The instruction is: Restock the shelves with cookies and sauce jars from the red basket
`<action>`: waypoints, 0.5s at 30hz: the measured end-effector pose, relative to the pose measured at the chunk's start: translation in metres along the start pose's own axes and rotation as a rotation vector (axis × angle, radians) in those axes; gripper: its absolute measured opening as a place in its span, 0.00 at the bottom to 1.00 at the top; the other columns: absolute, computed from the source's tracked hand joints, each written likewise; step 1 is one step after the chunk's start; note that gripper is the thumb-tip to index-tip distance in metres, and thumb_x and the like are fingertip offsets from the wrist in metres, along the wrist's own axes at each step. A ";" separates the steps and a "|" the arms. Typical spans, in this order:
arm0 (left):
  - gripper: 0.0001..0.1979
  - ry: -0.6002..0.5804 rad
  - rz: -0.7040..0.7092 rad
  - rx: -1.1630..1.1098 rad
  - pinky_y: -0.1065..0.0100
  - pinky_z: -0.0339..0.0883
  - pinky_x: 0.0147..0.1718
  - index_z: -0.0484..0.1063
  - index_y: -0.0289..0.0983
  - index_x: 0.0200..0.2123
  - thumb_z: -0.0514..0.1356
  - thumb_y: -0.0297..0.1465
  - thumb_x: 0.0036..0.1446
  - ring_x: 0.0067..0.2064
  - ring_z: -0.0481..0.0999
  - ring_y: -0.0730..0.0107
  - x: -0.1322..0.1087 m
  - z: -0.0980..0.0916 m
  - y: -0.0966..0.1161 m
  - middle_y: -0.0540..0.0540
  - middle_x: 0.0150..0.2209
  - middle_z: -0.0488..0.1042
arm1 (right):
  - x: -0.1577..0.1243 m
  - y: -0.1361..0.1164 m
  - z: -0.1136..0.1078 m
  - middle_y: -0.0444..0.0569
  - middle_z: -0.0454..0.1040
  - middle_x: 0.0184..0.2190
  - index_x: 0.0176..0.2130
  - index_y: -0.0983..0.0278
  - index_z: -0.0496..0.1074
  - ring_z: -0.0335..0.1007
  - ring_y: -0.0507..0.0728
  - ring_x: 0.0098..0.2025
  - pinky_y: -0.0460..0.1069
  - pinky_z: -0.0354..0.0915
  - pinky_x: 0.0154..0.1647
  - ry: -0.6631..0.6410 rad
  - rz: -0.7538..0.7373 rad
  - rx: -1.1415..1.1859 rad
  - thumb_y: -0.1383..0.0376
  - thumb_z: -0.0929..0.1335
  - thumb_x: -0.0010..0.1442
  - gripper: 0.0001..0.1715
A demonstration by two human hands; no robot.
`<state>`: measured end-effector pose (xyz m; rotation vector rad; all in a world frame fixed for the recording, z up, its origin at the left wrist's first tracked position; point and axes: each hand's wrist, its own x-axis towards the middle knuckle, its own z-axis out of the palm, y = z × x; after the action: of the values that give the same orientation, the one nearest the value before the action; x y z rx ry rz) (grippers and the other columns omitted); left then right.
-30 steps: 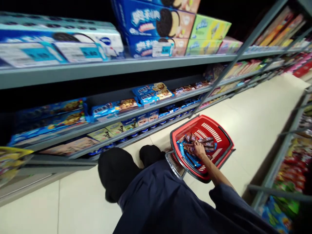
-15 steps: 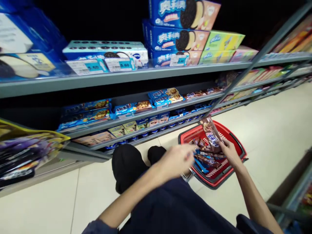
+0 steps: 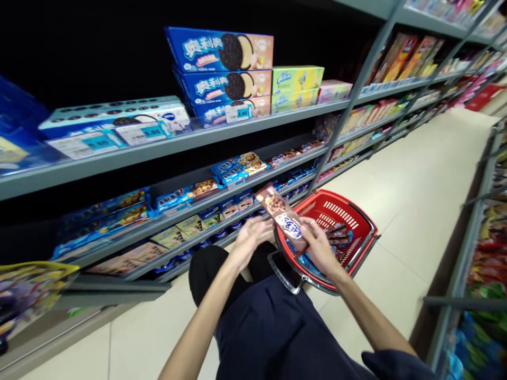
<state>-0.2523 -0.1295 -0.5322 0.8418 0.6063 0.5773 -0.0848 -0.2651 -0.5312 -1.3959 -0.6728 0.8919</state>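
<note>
My right hand (image 3: 318, 244) grips a brown packet of cookies (image 3: 282, 215) by its near end, tilted above the left side of a red shopping basket (image 3: 358, 216). To the left of the packet, my left hand (image 3: 250, 240) is empty, its fingers apart and slightly bent. Brown packets (image 3: 338, 235) and some blue ones lie inside the basket, partly covered by my right hand and the held packet. The basket's handle (image 3: 285, 274) hangs down over the near rim.
Blue cookie packets (image 3: 240, 168) and brown ones (image 3: 297, 152) lie on the middle shelf to the left. Blue cookie boxes (image 3: 233, 82) are stacked on the shelf above. An aisle floor (image 3: 428, 184) stretches away, with another shelf (image 3: 455, 274) along the right.
The brown cookie packet has moved left and up out of the basket with my right hand. My left hand has drawn back from the basket. The view has turned right.
</note>
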 end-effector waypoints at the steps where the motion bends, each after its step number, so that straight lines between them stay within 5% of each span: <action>1: 0.32 -0.037 -0.039 0.001 0.53 0.73 0.58 0.72 0.34 0.53 0.76 0.45 0.52 0.54 0.82 0.54 0.001 0.007 -0.012 0.35 0.53 0.81 | -0.008 0.010 0.008 0.47 0.80 0.53 0.54 0.54 0.69 0.80 0.58 0.50 0.54 0.77 0.52 0.010 0.003 0.077 0.47 0.72 0.66 0.24; 3: 0.29 -0.077 -0.081 0.012 0.54 0.71 0.60 0.74 0.34 0.51 0.76 0.42 0.52 0.55 0.81 0.53 0.005 0.018 -0.035 0.36 0.53 0.81 | -0.023 0.029 0.012 0.46 0.78 0.57 0.56 0.52 0.67 0.79 0.58 0.54 0.55 0.76 0.56 -0.012 0.012 0.101 0.47 0.71 0.67 0.24; 6: 0.27 -0.057 -0.125 -0.010 0.56 0.71 0.60 0.75 0.34 0.54 0.74 0.38 0.53 0.56 0.81 0.53 0.015 0.017 -0.050 0.38 0.53 0.82 | -0.045 0.060 -0.019 0.49 0.78 0.57 0.57 0.54 0.71 0.77 0.60 0.57 0.59 0.73 0.61 0.060 -0.007 -0.223 0.46 0.65 0.72 0.22; 8: 0.29 -0.045 -0.170 -0.015 0.56 0.72 0.59 0.76 0.34 0.57 0.73 0.38 0.53 0.55 0.82 0.52 0.023 0.005 -0.046 0.39 0.52 0.83 | -0.060 0.090 -0.057 0.53 0.79 0.56 0.56 0.57 0.73 0.78 0.64 0.57 0.62 0.72 0.62 0.137 -0.033 -0.551 0.45 0.64 0.72 0.24; 11: 0.31 -0.056 -0.183 0.041 0.57 0.71 0.60 0.78 0.34 0.58 0.74 0.38 0.52 0.56 0.81 0.51 0.035 -0.021 -0.030 0.38 0.53 0.83 | -0.084 0.139 -0.102 0.59 0.80 0.52 0.57 0.61 0.73 0.79 0.69 0.54 0.63 0.74 0.56 0.004 -0.098 -1.092 0.42 0.68 0.68 0.32; 15: 0.32 -0.122 -0.213 0.076 0.57 0.69 0.62 0.77 0.35 0.61 0.74 0.38 0.54 0.60 0.79 0.50 0.049 -0.049 -0.013 0.38 0.56 0.81 | -0.104 0.184 -0.114 0.59 0.82 0.41 0.50 0.63 0.75 0.82 0.67 0.41 0.60 0.76 0.44 0.065 -0.066 -1.510 0.45 0.60 0.74 0.27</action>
<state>-0.2500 -0.0787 -0.5810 0.8641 0.6005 0.3088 -0.0675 -0.4212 -0.7124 -2.6483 -1.4524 0.1363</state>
